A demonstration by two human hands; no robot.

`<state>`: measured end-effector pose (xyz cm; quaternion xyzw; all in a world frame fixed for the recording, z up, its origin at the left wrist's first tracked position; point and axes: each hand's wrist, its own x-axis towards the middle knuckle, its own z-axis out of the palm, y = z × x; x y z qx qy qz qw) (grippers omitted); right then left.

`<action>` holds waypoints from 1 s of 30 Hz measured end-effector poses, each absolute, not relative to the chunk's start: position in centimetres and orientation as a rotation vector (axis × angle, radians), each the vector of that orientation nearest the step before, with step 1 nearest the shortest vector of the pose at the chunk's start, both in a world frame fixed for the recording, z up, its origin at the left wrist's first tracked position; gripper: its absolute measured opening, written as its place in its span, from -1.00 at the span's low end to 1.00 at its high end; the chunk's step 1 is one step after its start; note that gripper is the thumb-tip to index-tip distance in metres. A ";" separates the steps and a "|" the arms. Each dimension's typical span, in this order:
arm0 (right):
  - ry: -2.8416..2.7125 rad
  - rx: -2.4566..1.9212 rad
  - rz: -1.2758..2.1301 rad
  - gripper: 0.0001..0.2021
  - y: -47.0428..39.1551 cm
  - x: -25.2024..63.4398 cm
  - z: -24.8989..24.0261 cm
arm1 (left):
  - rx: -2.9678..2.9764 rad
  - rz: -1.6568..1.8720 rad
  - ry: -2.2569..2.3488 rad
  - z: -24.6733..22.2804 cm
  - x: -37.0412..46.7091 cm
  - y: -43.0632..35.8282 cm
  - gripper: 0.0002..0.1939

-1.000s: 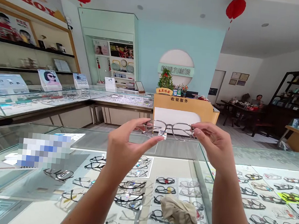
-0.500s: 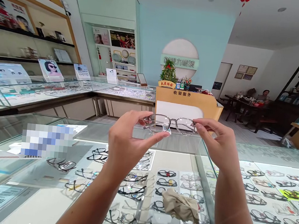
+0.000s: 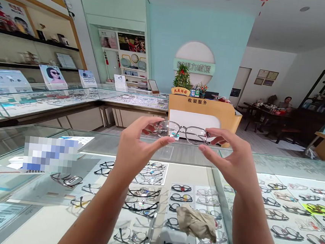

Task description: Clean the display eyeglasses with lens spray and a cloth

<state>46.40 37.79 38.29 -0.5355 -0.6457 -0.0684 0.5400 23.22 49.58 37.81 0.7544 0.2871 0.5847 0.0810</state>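
A pair of glasses point(image 3: 182, 130) with a thin, dark translucent frame is held up level above the glass display case. My left hand point(image 3: 137, 144) grips its left end, with the thumb under the left lens near a small tag. At the right end, the fingers of my right hand point(image 3: 229, 155) hold the frame by the hinge, its thumb lowered and apart from the index finger. A crumpled beige cloth point(image 3: 196, 223) lies on the case top below, over rows of glasses.
Rows of frames fill the display case point(image 3: 192, 171) beneath my arms. Papers point(image 3: 82, 143) lie at its left. Beyond stand a wooden counter point(image 3: 204, 107) and another glass case point(image 3: 135, 101). A person point(image 3: 287, 103) sits at a far table.
The glasses and both hands have shifted slightly left and up. My right thumb has moved down, away from the frame.
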 end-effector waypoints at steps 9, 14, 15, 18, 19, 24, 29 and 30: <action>-1.532 -1.255 -0.302 -0.65 37.6 45.8 38.2 | 2.235 1.693 0.827 37.7 23.2 50.3 -0.48; -1.535 -1.250 -0.325 -0.67 37.3 45.6 38.3 | 2.240 1.678 0.857 37.6 23.4 50.4 -0.45; -1.534 -1.250 -0.330 -0.67 37.3 45.6 38.3 | 2.239 1.676 0.866 37.6 23.4 50.4 -0.45; -1.531 -1.252 -0.337 -0.66 37.2 45.5 38.3 | 2.245 1.676 0.877 37.5 23.5 50.5 -0.45; -1.531 -1.252 -0.338 -0.65 37.2 45.5 38.3 | 2.251 1.677 0.876 37.5 23.5 50.5 -0.45; -1.537 -1.273 -0.297 -0.65 37.1 46.1 38.4 | 2.300 1.747 0.868 37.3 23.7 50.4 -0.49; -1.545 -1.308 -0.229 -0.62 37.3 46.8 38.3 | 2.362 1.899 0.891 37.3 23.8 49.6 -0.44; -1.548 -1.313 -0.221 -0.61 37.3 46.9 38.3 | 2.377 1.921 0.897 37.3 23.8 49.5 -0.43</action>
